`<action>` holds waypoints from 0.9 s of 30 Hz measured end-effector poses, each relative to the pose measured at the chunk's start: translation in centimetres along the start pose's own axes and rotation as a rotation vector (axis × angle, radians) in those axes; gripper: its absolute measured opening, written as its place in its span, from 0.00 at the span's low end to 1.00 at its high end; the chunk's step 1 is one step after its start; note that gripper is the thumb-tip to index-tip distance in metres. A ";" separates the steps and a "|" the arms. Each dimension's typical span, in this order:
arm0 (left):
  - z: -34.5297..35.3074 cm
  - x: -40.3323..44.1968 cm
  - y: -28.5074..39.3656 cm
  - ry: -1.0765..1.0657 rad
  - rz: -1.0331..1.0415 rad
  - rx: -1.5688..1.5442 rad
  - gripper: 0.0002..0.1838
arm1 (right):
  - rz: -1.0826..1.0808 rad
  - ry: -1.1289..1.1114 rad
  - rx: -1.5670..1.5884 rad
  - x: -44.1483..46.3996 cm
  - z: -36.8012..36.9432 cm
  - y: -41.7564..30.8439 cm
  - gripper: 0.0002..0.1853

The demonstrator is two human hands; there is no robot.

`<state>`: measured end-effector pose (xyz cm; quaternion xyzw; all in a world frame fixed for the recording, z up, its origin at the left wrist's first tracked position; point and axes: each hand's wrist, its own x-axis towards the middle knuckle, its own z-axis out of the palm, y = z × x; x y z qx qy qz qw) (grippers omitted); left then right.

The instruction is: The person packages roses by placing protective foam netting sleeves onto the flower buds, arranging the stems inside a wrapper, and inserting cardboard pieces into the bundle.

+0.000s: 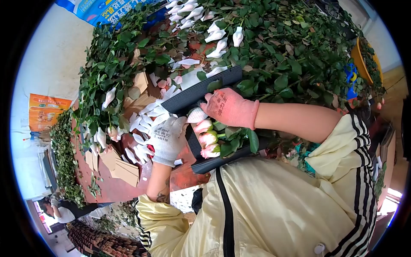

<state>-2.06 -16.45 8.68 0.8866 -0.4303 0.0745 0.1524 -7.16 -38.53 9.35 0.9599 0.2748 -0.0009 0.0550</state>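
Observation:
A rose in a white foam net lies between my two hands over a black ribbed holder. My left hand, in a white glove with dark print, has its fingertips closed at the net's left side. My right hand, in a pink glove, is curled at the net's upper right; its palm side is hidden. Just below, several pink-and-cream roses rest in a row inside the holder, their green leaves to the right. Loose white net sleeves are heaped beside my left hand.
Leafy rose stems cover much of the red table. Netted roses lie at the back. Cardboard pieces sit at left, a yellow basin at right. Another person is at the lower left.

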 end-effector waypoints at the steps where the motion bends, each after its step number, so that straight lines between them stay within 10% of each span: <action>1: -0.2 -0.1 -0.2 -0.004 0.003 0.002 0.08 | 0.004 0.002 0.003 0.0 0.1 0.0 0.16; 13: -5.4 -3.7 -5.5 -0.094 -0.376 0.194 0.12 | -0.003 0.039 0.067 -0.6 0.8 0.3 0.21; 22: -3.4 -1.3 9.2 -0.282 0.100 -0.059 0.38 | -0.015 0.064 0.021 -0.2 -0.1 0.2 0.20; 27: -0.3 -3.5 9.4 -0.350 0.033 -0.069 0.47 | -0.037 -0.098 0.111 0.0 -1.2 1.3 0.19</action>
